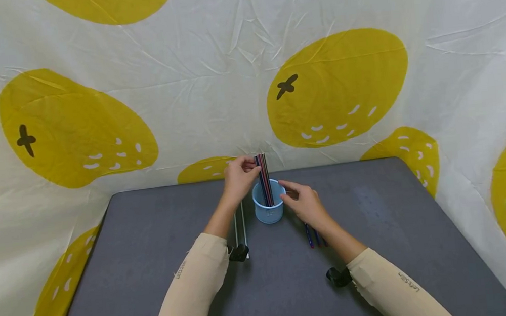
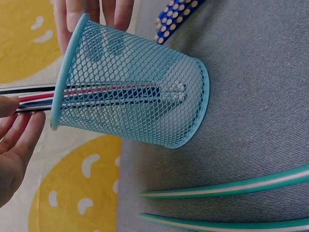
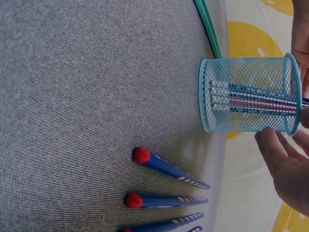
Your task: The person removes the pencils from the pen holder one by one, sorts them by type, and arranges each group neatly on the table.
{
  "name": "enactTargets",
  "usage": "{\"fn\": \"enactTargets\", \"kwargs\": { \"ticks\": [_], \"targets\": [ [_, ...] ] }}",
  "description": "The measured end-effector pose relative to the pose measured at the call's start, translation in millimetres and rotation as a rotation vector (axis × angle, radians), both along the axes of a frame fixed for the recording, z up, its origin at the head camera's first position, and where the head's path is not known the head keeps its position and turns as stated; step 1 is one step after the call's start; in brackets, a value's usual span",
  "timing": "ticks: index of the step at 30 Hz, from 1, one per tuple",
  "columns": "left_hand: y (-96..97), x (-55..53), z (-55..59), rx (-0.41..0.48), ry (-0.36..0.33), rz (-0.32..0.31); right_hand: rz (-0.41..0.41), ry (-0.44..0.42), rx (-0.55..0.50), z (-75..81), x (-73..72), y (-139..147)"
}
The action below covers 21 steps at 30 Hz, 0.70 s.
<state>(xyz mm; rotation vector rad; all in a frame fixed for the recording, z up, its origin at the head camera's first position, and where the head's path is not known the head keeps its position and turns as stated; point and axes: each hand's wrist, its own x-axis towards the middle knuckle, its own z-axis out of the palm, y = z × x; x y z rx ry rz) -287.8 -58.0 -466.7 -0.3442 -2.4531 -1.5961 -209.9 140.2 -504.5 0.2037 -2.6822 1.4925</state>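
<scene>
Pinching by the left hand [image 1: 239, 178] of pencils [image 1: 264, 177] inside the cup [image 1: 269, 214], likely for uprightness, with spread fingers of the right hand [image 1: 305, 204] against it, likely for steadiness.

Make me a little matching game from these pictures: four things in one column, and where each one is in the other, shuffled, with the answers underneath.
Things
1. Mesh cup
2. Bundle of thin sticks
3. Blue pencils
4. Green-and-white strips

Places
A. Lying on the table, on the right hand's side
B. Pinched by the left hand, lower ends inside the cup
C. Lying on the table, on the left hand's side
D. Standing upright, right hand beside it

Pairs: 1-D, 2-B, 3-A, 4-C
</scene>
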Motion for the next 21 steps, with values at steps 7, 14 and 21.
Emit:
{"fn": "enactTargets", "kwargs": {
  "ticks": [7,14,21],
  "targets": [
    [2.2,-0.5,-0.3,-0.017,-0.011,0.021,0.001,0.003,0.006,-1.1,-2.2,0],
    [1.9,-0.1,4.5,-0.017,-0.009,0.028,0.006,0.02,0.002,-1.5,-4.2,2],
    [-1.5,0.1,13.8,0.046,0.023,0.036,0.005,0.011,0.005,0.8,-3.0,1]
  ]
}}
